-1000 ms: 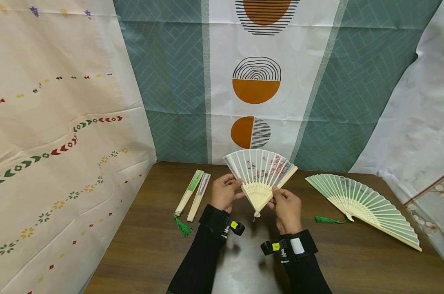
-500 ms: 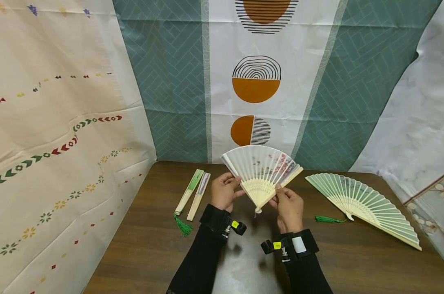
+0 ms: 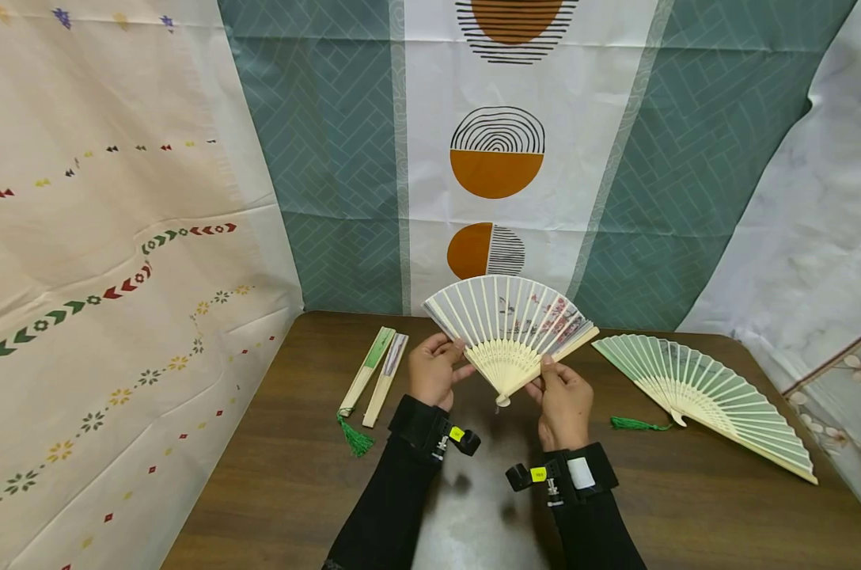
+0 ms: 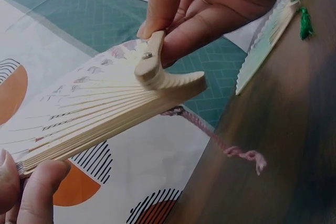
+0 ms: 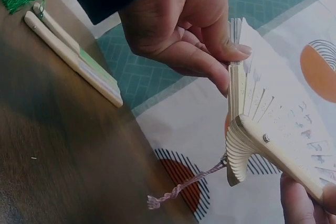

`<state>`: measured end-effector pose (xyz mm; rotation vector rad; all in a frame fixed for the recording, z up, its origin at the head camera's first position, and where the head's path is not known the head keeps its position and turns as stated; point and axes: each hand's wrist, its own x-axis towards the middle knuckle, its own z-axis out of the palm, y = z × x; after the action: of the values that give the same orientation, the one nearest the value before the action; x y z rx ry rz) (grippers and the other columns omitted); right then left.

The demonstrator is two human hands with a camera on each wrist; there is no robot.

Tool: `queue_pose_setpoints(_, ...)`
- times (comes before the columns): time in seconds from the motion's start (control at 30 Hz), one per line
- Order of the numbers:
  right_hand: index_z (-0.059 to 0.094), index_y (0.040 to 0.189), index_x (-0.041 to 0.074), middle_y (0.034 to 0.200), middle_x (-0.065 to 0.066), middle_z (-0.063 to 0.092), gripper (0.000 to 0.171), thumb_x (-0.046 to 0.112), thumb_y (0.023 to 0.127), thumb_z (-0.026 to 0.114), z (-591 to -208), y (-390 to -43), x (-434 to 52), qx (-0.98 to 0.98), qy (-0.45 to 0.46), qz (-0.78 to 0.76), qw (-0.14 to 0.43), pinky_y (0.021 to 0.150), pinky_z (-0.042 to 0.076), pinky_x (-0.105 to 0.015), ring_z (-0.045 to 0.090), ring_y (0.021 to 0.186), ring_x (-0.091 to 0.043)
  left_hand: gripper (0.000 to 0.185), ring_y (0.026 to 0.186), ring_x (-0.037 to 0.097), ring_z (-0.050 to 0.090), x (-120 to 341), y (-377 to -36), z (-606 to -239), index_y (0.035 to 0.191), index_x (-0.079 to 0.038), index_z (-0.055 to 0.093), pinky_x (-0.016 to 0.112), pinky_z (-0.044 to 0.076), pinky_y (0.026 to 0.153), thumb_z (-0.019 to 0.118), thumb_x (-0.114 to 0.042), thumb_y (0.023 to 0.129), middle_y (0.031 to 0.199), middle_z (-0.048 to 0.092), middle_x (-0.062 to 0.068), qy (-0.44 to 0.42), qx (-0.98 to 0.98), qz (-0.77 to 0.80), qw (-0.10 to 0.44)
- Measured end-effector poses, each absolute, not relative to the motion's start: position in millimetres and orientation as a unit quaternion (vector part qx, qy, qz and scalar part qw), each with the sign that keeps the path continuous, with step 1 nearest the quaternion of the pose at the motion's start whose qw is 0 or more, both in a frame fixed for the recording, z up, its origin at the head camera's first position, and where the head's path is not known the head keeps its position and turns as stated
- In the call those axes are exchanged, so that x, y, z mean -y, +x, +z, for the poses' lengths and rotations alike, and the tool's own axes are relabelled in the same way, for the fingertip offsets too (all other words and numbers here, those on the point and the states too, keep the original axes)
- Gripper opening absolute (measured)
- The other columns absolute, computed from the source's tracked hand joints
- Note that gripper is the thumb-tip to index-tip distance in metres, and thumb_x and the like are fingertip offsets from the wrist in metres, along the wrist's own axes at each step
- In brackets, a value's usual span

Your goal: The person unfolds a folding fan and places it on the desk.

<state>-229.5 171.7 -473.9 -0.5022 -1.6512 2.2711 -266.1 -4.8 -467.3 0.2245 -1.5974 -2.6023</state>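
Note:
A white paper fan (image 3: 510,323) with a red flower print and pale bamboo ribs is held upright above the table, partly spread. My left hand (image 3: 450,361) pinches its left outer stick. My right hand (image 3: 546,377) pinches the right outer stick near the pivot. In the left wrist view the ribs (image 4: 100,106) fan out from the rivet, held by right-hand fingers (image 4: 210,9), with left fingertips (image 4: 34,192) at the bottom. In the right wrist view my left hand (image 5: 181,30) grips the stacked ribs (image 5: 237,95), and a pink twisted cord (image 5: 184,184) hangs from the pivot.
A green fan (image 3: 708,396) lies fully spread on the brown table (image 3: 295,475) at the right, its green tassel (image 3: 633,426) beside it. Two folded fans (image 3: 375,374) lie side by side at the left, one with a green tassel (image 3: 355,439). Patterned cloths hang behind and on both sides.
The white fan has spread wider. Its right outer stick has swung down and to the right with my right hand, while my left hand has stayed nearly still.

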Motion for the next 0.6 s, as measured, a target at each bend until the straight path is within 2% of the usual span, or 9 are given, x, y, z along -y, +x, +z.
queue_pose_setpoints(0.37,0.065,0.137,-0.016,0.092,0.005,0.074,0.039,0.018,0.118,0.063,-473.9,-230.3,-171.7,0.548,-0.188,0.800,0.153,0.076,0.070,-0.017,0.078,0.080,-0.002,0.017,0.085,0.015,0.067,4.8,-265.6,-468.9,0.126,0.013,0.072,0.027,0.072,0.067,0.067,0.006,0.110,0.088,0.065,0.003,0.075,0.502,-0.860,0.055)
queue_pose_setpoints(0.6,0.067,0.135,-0.013,0.095,0.004,0.073,0.037,0.020,0.118,0.063,-475.8,-229.1,-170.5,0.530,-0.200,0.807,0.167,0.076,0.070,-0.018,0.078,0.083,-0.002,0.006,0.084,0.014,0.066,2.4,-265.4,-470.1,0.113,0.008,0.071,0.026,0.071,0.065,0.067,0.008,0.109,0.086,0.062,0.001,0.078,0.468,-0.878,0.066)
